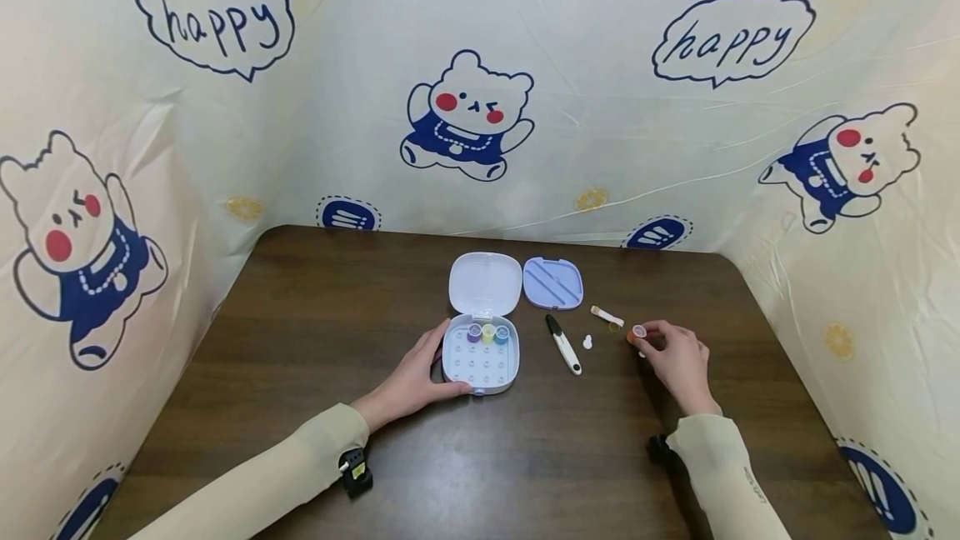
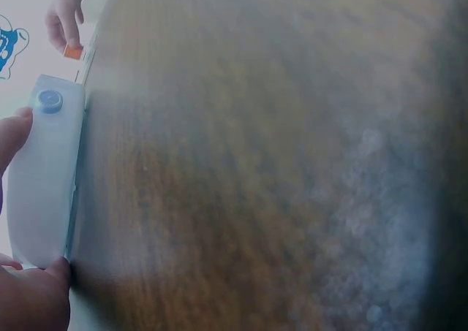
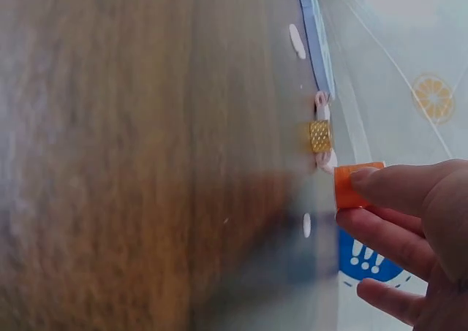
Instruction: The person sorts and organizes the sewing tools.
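Observation:
My left hand (image 1: pixel 408 382) grips a white sewing box (image 1: pixel 480 387) by its left side, thumb at the front latch and fingers along the wall. The box stands with its lid (image 1: pixel 485 283) raised; inside, purple (image 1: pixel 474 333), yellow (image 1: pixel 488 333) and blue thread spools (image 1: pixel 502 335) sit side by side in the back row, with bare pegs before them. Off to the right, my right hand (image 1: pixel 681 361) pinches an orange thread spool (image 3: pixel 349 186) between thumb and fingers, just over the table. A small white piece (image 3: pixel 307 225) lies under that hand.
Right of the lid lies a lilac tray (image 1: pixel 553 283). A black-and-white slim tool (image 1: pixel 564 346) and a small white piece (image 1: pixel 587 342) are between box and right hand. Near them sits a gold dimpled thimble (image 3: pixel 320 136). Behind the table (image 1: pixel 337 273) hangs a printed cloth (image 1: pixel 585 148).

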{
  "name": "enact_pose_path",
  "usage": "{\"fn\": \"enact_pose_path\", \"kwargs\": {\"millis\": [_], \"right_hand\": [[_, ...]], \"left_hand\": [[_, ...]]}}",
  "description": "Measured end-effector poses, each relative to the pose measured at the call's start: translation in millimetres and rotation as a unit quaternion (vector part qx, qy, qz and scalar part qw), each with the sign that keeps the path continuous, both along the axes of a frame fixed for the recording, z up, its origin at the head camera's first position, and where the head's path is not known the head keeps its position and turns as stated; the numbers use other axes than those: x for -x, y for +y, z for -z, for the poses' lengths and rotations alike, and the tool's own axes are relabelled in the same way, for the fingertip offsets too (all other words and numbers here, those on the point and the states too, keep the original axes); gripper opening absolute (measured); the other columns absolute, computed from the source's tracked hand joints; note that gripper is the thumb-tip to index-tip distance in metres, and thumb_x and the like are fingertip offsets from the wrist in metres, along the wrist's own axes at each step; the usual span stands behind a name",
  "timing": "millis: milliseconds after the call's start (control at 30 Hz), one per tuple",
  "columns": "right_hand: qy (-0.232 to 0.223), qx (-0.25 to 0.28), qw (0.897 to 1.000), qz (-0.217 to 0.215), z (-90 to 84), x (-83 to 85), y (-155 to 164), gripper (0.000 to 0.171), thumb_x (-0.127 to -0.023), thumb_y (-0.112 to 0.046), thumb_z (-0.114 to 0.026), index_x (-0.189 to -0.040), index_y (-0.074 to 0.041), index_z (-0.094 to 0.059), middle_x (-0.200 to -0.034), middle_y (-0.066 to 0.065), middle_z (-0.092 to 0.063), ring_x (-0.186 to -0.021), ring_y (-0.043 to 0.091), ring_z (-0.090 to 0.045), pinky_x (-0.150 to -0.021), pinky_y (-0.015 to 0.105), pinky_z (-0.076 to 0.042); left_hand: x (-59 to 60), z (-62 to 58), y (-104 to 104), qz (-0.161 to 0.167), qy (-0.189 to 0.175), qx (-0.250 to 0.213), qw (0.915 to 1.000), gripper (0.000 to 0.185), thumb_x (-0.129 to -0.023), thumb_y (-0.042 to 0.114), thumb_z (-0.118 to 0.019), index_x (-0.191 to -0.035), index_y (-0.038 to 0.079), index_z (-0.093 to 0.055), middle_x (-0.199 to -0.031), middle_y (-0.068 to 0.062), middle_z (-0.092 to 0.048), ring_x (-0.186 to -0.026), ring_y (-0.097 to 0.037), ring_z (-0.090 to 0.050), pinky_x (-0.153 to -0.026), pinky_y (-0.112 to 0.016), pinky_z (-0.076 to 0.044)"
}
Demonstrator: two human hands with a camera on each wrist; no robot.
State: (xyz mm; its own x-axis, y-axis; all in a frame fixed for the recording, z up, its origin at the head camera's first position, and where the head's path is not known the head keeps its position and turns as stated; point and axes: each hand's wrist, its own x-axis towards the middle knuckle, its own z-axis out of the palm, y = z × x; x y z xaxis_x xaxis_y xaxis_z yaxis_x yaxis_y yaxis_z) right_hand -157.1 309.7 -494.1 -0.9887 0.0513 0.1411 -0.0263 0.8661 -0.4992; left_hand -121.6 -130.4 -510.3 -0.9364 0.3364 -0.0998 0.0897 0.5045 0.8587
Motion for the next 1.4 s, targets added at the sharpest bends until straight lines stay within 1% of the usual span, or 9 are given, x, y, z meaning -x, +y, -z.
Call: {"fn": "enact_pose_path", "kwargs": {"millis": [233,400,633,800,1000,1200,1400], "right_hand": [[0.005,0.007,1.0,-0.009,-8.0,-5.8,-10,0.026,-0.094,-0.024,-0.08,-0.111,-0.005,-0.074,-0.109,0.02,-0.075,-0.129,0.048,-0.049,-0.107,0.073,-0.018],[0.026,0.003,1.0,-0.016,-12.1,-8.5,-18,0.023,-0.093,-0.023,-0.081,-0.109,-0.007,-0.075,-0.107,0.016,-0.077,-0.13,0.047,-0.05,-0.108,0.072,-0.02],[0.029,-0.001,0.999,-0.032,-17.3,-10.2,-30,0.024,-0.091,-0.023,-0.083,-0.108,-0.007,-0.076,-0.105,0.015,-0.077,-0.132,0.049,-0.049,-0.108,0.072,-0.02],[0.031,-0.011,0.999,-0.042,-16.5,-9.6,-37,0.025,-0.09,-0.022,-0.083,-0.109,-0.006,-0.075,-0.104,0.015,-0.077,-0.132,0.049,-0.049,-0.109,0.072,-0.02],[0.04,-0.022,0.998,-0.05,-14.6,-10.3,-45,0.026,-0.088,-0.023,-0.085,-0.108,-0.008,-0.076,-0.101,0.013,-0.078,-0.131,0.05,-0.05,-0.109,0.072,-0.022],[0.024,-0.028,0.997,-0.06,-18.1,-11.7,-53,0.026,-0.09,-0.022,-0.083,-0.111,-0.009,-0.077,-0.109,0.013,-0.078,-0.133,0.048,-0.05,-0.11,0.071,-0.021],[0.028,-0.024,0.996,-0.076,-21.2,-11.8,-63,0.024,-0.09,-0.021,-0.084,-0.11,-0.01,-0.078,-0.112,0.013,-0.078,-0.133,0.048,-0.051,-0.11,0.071,-0.021]], "left_hand": [[0.1,1.0,0,0.001,-0.001,0.003,1.0,0.118,-0.082,0.045,-0.09,-0.167,0.009,-0.016,-0.166,-0.018,-0.028,-0.151,-0.032,-0.036,-0.121,-0.049,-0.033],[0.2,1.4,0,0.003,0.002,0.003,1.0,0.119,-0.082,0.044,-0.09,-0.167,0.008,-0.016,-0.166,-0.019,-0.029,-0.15,-0.032,-0.038,-0.121,-0.048,-0.033],[1.2,1.8,-1,0.003,0.004,0.001,1.0,0.118,-0.081,0.043,-0.09,-0.167,0.008,-0.017,-0.165,-0.018,-0.03,-0.149,-0.031,-0.039,-0.12,-0.047,-0.035],[1.6,2.6,-1,0.003,0.006,0.003,1.0,0.119,-0.081,0.044,-0.09,-0.167,0.008,-0.017,-0.165,-0.019,-0.03,-0.149,-0.031,-0.039,-0.12,-0.046,-0.035],[1.4,3.2,-1,0.003,0.007,0.005,1.0,0.119,-0.081,0.045,-0.09,-0.167,0.008,-0.016,-0.165,-0.019,-0.03,-0.149,-0.031,-0.039,-0.12,-0.047,-0.035],[1.1,2.8,0,0.002,0.003,0.005,1.0,0.118,-0.082,0.044,-0.09,-0.167,0.008,-0.017,-0.165,-0.018,-0.029,-0.15,-0.032,-0.037,-0.121,-0.049,-0.033],[0.8,2.5,-1,0.001,0.006,0.006,1.0,0.119,-0.081,0.045,-0.09,-0.167,0.008,-0.017,-0.165,-0.019,-0.03,-0.15,-0.032,-0.037,-0.121,-0.049,-0.033]]}}
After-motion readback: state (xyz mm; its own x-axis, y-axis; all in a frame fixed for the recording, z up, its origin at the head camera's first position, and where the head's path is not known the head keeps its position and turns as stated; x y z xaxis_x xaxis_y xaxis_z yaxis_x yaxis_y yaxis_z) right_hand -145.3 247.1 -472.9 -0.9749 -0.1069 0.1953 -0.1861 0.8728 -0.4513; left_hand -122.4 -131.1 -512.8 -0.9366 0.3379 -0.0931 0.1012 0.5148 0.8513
